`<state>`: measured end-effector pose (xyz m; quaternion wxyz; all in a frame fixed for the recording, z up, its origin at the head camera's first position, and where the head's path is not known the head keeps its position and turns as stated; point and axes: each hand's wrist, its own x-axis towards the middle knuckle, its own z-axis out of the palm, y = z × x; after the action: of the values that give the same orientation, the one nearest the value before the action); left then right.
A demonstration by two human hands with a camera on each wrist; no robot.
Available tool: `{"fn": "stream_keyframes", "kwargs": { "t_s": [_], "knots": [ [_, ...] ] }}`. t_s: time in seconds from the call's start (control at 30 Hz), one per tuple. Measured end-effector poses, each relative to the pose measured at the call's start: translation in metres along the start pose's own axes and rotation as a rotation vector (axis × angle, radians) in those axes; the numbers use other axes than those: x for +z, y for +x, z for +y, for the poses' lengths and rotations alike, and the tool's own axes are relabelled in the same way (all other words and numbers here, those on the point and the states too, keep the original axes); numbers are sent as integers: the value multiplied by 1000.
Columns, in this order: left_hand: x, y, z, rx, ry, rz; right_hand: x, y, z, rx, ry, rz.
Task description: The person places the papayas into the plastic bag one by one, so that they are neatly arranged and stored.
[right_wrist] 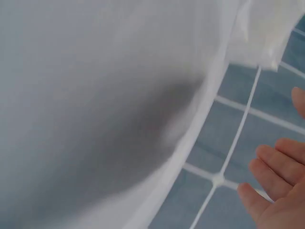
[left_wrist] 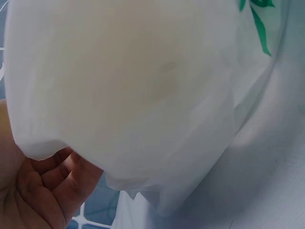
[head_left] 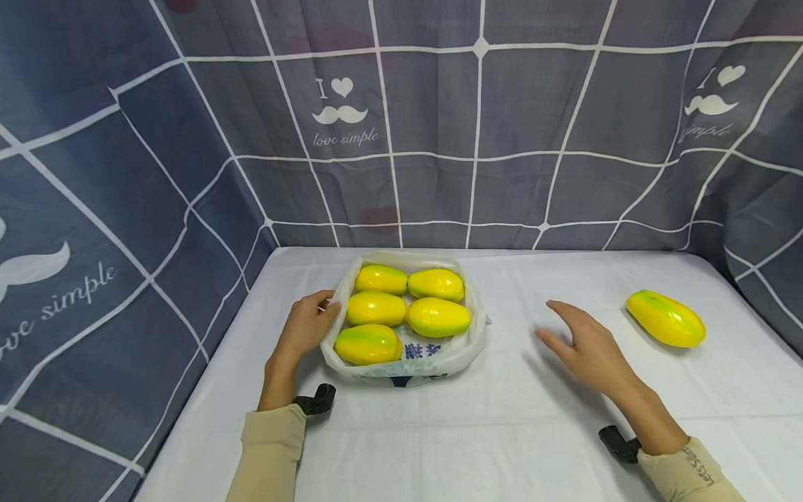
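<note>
A white plastic bag (head_left: 467,352) stands on the table with its mouth spread wide. Several glossy yellow-green papayas (head_left: 438,317) lie inside it, and dark blue print shows on the bag's inner side. At the bag's left rim my left hand (head_left: 309,322) holds the plastic; in the left wrist view the fingers (left_wrist: 78,183) bend behind the bag's edge and part of the hand is hidden. To the right of the bag, my right hand (head_left: 590,345) hovers over the table with thumb and fingers apart, holding nothing. Another papaya (head_left: 666,318) lies beyond it, on the table's right side.
A white cloth (head_left: 477,446) covers the table. Dark grey checked curtains (head_left: 433,188) rise along its back and left edges, with more at the right. Black wrist mounts (head_left: 316,399) sit on both forearms.
</note>
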<state>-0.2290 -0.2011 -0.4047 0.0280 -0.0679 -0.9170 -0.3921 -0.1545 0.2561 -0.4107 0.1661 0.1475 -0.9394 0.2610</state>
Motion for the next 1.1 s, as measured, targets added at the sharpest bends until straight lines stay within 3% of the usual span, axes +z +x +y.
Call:
{"fn": "stream_keyframes", "kwargs": {
  "t_s": [0.53, 0.8, 1.1],
  "knots": [
    [-4, -2, -1, -4, 3, 2, -65, -14, 70, 198, -80, 47],
    [-2, -1, 0, -5, 3, 0, -76, -19, 107, 280, -117, 34],
    [-2, 0, -3, -20, 7, -3, -77, -9, 122, 292, -108, 34]
  ]
}}
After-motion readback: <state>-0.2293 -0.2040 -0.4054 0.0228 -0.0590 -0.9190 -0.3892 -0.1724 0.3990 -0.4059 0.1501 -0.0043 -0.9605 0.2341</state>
